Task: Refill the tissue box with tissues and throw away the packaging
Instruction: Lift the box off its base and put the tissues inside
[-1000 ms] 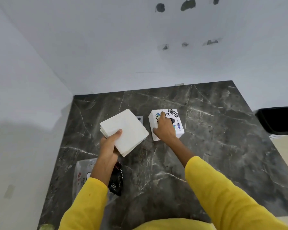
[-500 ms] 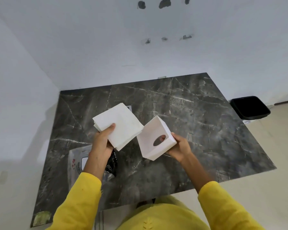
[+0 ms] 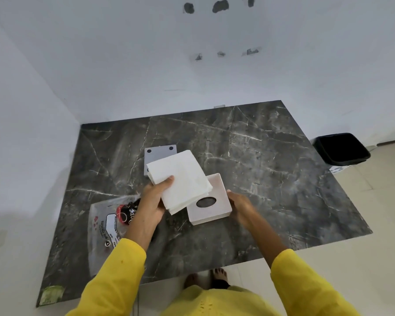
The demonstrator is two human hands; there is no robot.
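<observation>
Since the earlier frame, the white square tissue box shell [image 3: 209, 201] has tipped flatter, opening upward. Clear printed plastic packaging [image 3: 107, 224] lies on the dark marble tabletop [image 3: 271, 169]. Left hand [image 3: 152, 201] fingers grip the white folded tissue stack [image 3: 180, 179] over the shell; right hand [image 3: 241, 207] fingers clasp the shell's edge.

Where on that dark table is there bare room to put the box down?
The table's whole right half, toward the black bin, is bare, as is the far strip by the wall. It is crowded at left: grey base plate, plastic packaging, both hands.

The tissue stack [image 3: 180, 179] in my left grip [image 3: 152, 201] hides the box's [image 3: 211, 209] near-left corner and half the grey base plate [image 3: 159, 152]
</observation>
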